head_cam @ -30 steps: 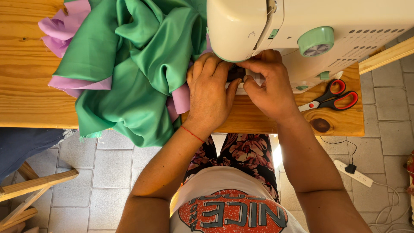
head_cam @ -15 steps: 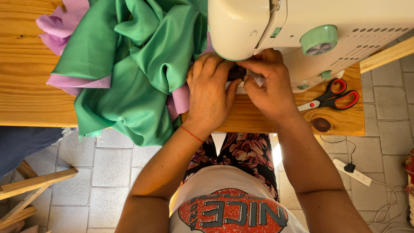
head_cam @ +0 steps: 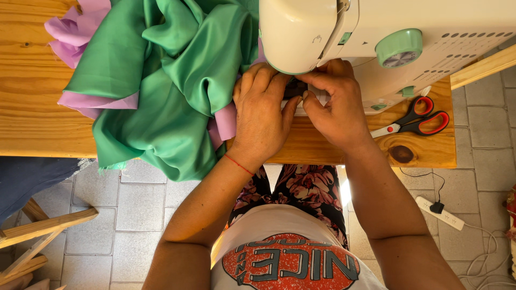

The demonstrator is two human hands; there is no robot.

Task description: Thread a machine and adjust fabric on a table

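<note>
- Green fabric (head_cam: 161, 91) lies heaped on the wooden table (head_cam: 32, 107) in the head view, left of the cream sewing machine (head_cam: 376, 37), with one fold hanging over the table's near edge.
- Lilac fabric (head_cam: 75, 35) shows beneath the green at the far left, along a lower hem, and beside the left wrist.
- Left hand (head_cam: 263, 115) rests palm down at the edge of the cloth, its fingers bent under the machine head; whether they pinch anything is hidden.
- Right hand (head_cam: 336, 104) meets it there, thumb and fingertips drawn narrowly together at the needle area; what they hold I cannot tell.
- Red-handled scissors (head_cam: 416, 121) lie closed on the table, just right of the right hand.
- White power strip (head_cam: 441, 213) sits on the tiled floor (head_cam: 140, 204) below.
</note>
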